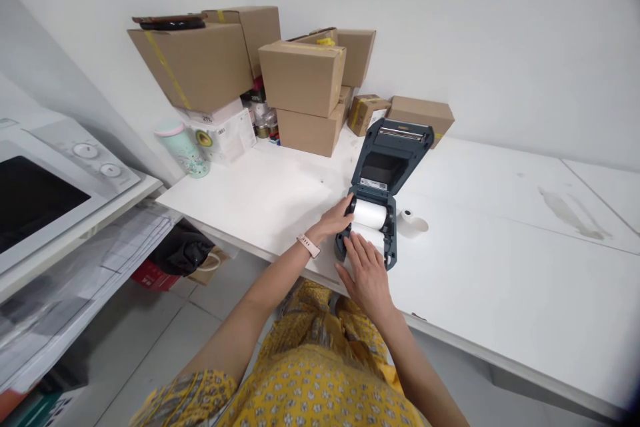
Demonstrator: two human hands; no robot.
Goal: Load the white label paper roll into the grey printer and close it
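Note:
A dark grey-blue label printer (391, 233) stands near the table's front edge with its lid (384, 163) raised. Inside it lies a white paper roll (370, 214), its paper strip (367, 235) drawn toward me. My left hand (334, 219), a pink watch band on its wrist, grips the printer's left side beside the roll, fingertips partly hidden. Flat across the front of the strip rests my right hand (369, 273), its fingers stretched out. Just right of the printer is a small loose paper roll (407, 216) with its end (416, 228) unrolled.
Cardboard boxes (303, 77) are stacked along the wall, with smaller boxes (423, 113) behind the printer. A mint tumbler (184, 150) stands at the white table's (500, 247) left end. Left of it, a microwave (60, 180) sits on a separate shelf.

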